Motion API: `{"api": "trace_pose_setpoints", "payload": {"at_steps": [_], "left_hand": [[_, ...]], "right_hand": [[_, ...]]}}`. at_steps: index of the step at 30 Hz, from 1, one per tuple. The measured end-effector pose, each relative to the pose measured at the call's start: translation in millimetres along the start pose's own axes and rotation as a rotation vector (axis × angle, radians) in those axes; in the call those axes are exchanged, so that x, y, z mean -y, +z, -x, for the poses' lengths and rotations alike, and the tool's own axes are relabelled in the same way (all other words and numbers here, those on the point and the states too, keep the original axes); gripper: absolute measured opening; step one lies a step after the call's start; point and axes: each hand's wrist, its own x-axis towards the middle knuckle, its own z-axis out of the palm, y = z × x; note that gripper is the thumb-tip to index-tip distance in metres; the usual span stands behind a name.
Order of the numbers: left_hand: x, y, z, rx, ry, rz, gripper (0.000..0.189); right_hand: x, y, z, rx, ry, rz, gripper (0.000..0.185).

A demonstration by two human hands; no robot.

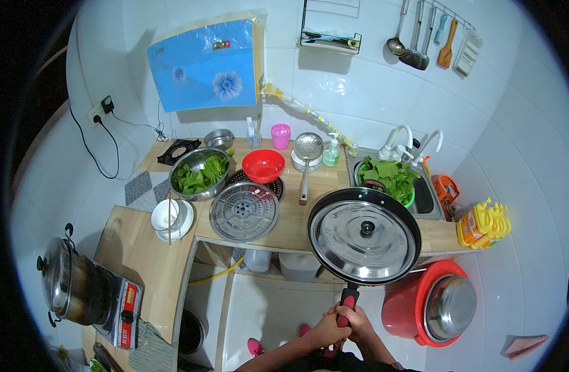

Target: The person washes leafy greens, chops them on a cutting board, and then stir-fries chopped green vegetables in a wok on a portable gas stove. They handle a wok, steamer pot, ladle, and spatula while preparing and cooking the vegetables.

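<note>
Both my hands are closed around the long black-and-red handle (pixel 346 309) of a large black frying pan (pixel 412 260). My left hand (pixel 328 331) wraps it from the left side, and my right hand (pixel 360 322) from the right, fingers meeting on the grip. A domed steel lid (pixel 340 242) with a black knob (pixel 367 227) lies on the pan. The pan is over the front edge of the wooden counter (pixel 291 223), partly in front of the sink (pixel 426 197). Whether the pan rests on the counter or hangs above it, I cannot tell.
Leafy greens (pixel 389 172) fill a green basket in the sink. A steel bowl of greens (pixel 201 174), a red bowl (pixel 263 165), a perforated steamer plate (pixel 244 211) and a skimmer (pixel 307 149) stand leftward. A pot (pixel 75 288) sits on the gas stove (pixel 126 316). A red bucket (pixel 400 307) stands right.
</note>
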Motion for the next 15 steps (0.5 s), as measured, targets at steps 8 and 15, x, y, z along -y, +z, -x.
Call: {"api": "trace_pose_setpoints", "payload": {"at_steps": [8, 15], "left_hand": [[21, 12, -23, 0.020, -0.119, 0.147, 0.027], [61, 22, -42, -0.034, -0.006, 0.151, 0.042]], "right_hand": [[0, -24, -24, 0.051, 0.093, 0.074, 0.022], [-8, -40, -43, 0.120, 0.101, 0.045, 0.023]]}}
